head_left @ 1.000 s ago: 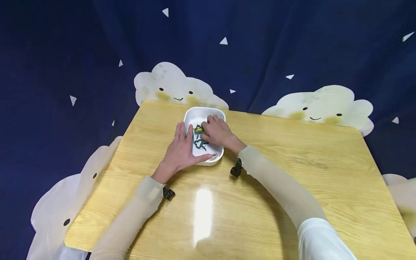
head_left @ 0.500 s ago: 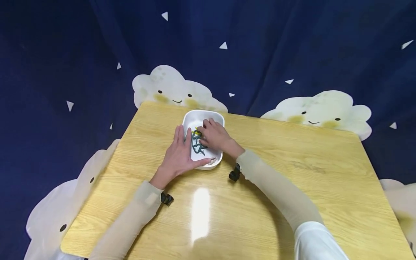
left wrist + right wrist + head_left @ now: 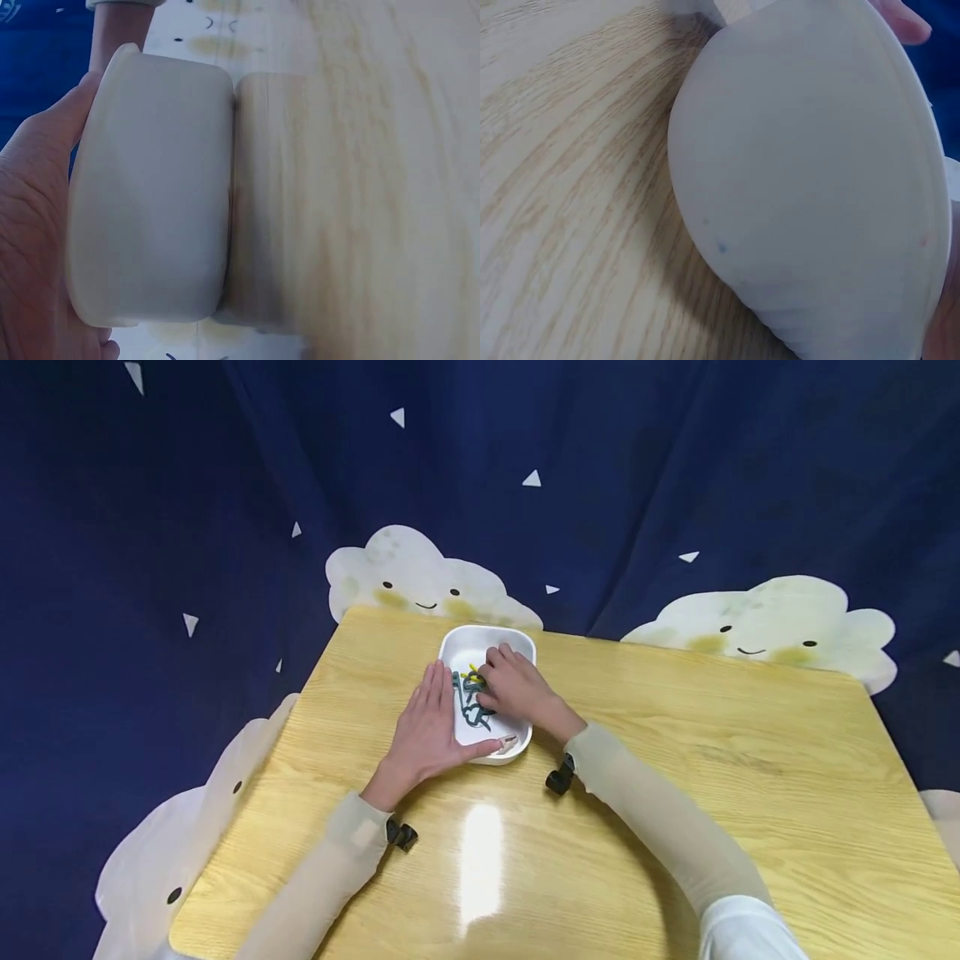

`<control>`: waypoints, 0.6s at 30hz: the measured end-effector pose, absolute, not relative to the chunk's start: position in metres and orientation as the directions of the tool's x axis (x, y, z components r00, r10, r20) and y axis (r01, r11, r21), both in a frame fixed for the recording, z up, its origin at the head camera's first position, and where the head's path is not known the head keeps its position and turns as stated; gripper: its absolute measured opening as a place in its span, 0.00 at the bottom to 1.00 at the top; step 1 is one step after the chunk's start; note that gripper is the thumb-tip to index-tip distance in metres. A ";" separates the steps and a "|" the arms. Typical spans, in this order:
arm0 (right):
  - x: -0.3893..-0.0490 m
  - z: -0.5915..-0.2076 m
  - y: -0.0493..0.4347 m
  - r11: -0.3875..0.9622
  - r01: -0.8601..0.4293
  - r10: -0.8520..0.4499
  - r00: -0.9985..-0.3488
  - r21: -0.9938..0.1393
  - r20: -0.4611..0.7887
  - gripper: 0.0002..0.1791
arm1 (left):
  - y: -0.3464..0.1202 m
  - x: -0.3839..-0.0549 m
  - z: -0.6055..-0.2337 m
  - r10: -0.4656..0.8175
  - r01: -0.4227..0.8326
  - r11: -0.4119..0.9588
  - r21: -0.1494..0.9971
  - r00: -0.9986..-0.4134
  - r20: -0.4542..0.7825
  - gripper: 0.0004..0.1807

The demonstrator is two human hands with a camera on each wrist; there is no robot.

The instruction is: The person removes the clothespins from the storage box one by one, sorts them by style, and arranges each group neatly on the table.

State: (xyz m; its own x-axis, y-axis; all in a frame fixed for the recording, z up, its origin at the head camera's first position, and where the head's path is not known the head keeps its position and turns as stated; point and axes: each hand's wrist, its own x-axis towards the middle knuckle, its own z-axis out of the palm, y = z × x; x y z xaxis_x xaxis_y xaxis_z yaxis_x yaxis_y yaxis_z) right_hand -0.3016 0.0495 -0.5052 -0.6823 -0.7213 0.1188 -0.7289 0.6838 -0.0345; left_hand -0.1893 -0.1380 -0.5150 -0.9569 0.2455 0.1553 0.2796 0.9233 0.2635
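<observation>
A white plastic tub [image 3: 480, 633] stands on the table in the head view. Inside lie several dark green outline-shaped pieces [image 3: 477, 717] and a thin yellow piece [image 3: 474, 673]. My left hand [image 3: 424, 735] rests along the tub's left rim, fingers straight, thumb stretched over the near rim beside a small whitish piece [image 3: 507, 743]. My right hand [image 3: 517, 689] reaches in over the right rim with bent fingers among the green and yellow pieces. Its fingertips are partly hidden, so whether it pinches a piece cannot be seen. Both wrist views show mainly the tub's outer wall [image 3: 154, 187].
The wooden table [image 3: 675, 760] reaches out around the tub, mostly to the right and toward me. Behind its far edge hangs a dark blue curtain [image 3: 585, 460] with printed clouds and white triangles.
The view has shifted a little. The left hand's fingers lie closer together than a second ago. My right hand stays inside the tub, and the yellow piece shows slightly differently beside its fingers.
</observation>
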 end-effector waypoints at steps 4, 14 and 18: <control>-0.300 -0.508 0.055 0.693 -0.718 -0.704 -0.695 -0.073 0.149 0.17 | -0.139 -0.184 -0.517 0.259 0.293 0.914 0.281 -0.954 0.152 0.80; -0.299 -0.507 0.061 0.717 -0.681 -0.651 -0.730 -0.150 0.206 0.20 | -0.143 -0.176 -0.520 0.262 0.308 0.916 0.256 -0.945 0.197 0.77; -0.297 -0.503 0.063 0.721 -0.671 -0.636 -0.740 -0.174 0.221 0.25 | -0.145 -0.175 -0.518 0.260 0.304 0.922 0.237 -0.944 0.202 0.76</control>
State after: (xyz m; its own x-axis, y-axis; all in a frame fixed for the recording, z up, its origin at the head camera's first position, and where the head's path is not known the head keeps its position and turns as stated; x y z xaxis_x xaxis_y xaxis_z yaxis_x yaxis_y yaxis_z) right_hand -0.2973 0.0632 -0.5025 -0.7397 -0.6357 0.2207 -0.6711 0.7207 -0.1737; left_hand -0.1749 -0.1448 -0.5176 -0.9444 0.2597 0.2017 0.3044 0.9225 0.2374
